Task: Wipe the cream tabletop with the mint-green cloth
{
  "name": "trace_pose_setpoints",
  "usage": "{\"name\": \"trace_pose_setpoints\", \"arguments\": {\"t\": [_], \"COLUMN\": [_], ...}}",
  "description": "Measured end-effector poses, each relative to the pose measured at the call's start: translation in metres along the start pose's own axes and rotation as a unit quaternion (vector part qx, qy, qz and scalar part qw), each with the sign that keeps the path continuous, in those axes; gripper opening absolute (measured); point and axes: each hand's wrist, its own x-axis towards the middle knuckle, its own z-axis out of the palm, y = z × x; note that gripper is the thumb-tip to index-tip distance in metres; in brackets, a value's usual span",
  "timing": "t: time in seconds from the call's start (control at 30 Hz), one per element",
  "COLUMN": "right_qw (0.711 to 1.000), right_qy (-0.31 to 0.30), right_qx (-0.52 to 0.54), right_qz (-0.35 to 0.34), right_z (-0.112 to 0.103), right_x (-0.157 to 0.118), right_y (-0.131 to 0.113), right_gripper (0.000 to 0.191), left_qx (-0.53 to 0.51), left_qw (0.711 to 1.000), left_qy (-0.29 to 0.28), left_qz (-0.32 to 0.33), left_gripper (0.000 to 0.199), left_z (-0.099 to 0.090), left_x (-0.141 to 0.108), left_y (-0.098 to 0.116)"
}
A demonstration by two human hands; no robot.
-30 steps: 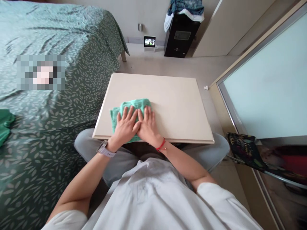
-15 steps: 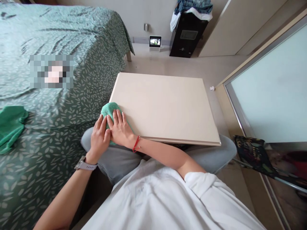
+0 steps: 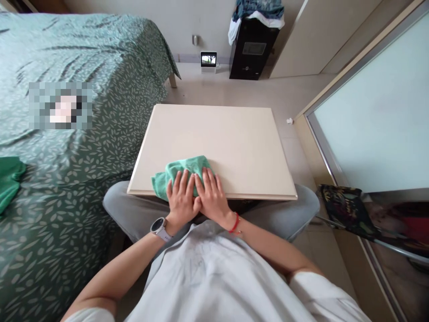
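Note:
A green cloth [image 3: 184,165] lies bunched on the near edge of a cream tabletop [image 3: 234,143], left of its middle. My left hand [image 3: 182,197], with a watch at the wrist, rests flat on the cloth with its fingers stretched out. Right beside it, my right hand [image 3: 212,194], with a red bracelet, presses on the cloth's right part, its fingers also extended. The two hands touch near the thumbs. Neither hand is wrapped round the cloth.
A bed with a green leaf-patterned sheet [image 3: 110,116] stands at the left, with another green cloth [image 3: 10,179] on it. Beyond the table are a small screen device [image 3: 208,61] and a black cabinet [image 3: 253,51]. A glass-panelled door [image 3: 378,112] is at the right.
Both hands and the green cloth have moved right along the table's near edge, from its left corner. The cloth now shows more spread out, and the view has shifted slightly.

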Motion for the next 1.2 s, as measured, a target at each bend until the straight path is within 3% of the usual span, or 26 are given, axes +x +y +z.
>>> {"name": "trace_pose_setpoints", "arguments": {"t": [0.13,0.2,0.27,0.4,0.57,0.77,0.9,1.0,1.2], "right_qw": [0.992,0.986,0.982,0.964,0.953,0.947,0.945,0.94,0.935], "right_qy": [0.094,0.105,0.071,-0.022,-0.004,-0.011,-0.06,-0.085,-0.097], "right_qx": [-0.077,-0.108,-0.127,-0.11,-0.111,-0.112,-0.116,-0.114,-0.098], "right_qz": [0.031,0.066,0.124,0.242,0.282,0.302,0.301,0.31,0.327], "right_z": [-0.003,-0.008,-0.015,-0.032,-0.048,-0.062,-0.059,-0.052,-0.034], "right_x": [-0.054,-0.079,-0.102,-0.139,-0.159,-0.128,-0.093,-0.064,0.011], "right_y": [0.049,0.072,0.094,0.132,0.16,0.175,0.197,0.216,0.25], "right_gripper": [0.057,0.055,0.057,0.065,0.072,0.069,0.066,0.067,0.067], "left_qx": [0.018,0.018,0.006,-0.032,-0.036,-0.062,-0.108,-0.106,-0.11], "left_qw": [0.995,0.989,0.98,0.946,0.921,0.927,0.924,0.912,0.918], "left_qy": [-0.046,-0.063,-0.095,-0.216,-0.284,-0.29,-0.301,-0.343,-0.35], "left_qz": [0.09,0.134,0.176,0.238,0.265,0.228,0.209,0.198,0.15], "left_gripper": [0.072,0.073,0.076,0.094,0.11,0.108,0.099,0.089,0.077], "left_z": [0.019,0.029,0.04,0.052,0.054,0.07,0.079,0.082,0.105], "left_x": [0.016,0.025,0.036,0.06,0.089,0.123,0.154,0.182,0.235], "left_y": [0.056,0.083,0.109,0.158,0.197,0.202,0.188,0.175,0.148]}}
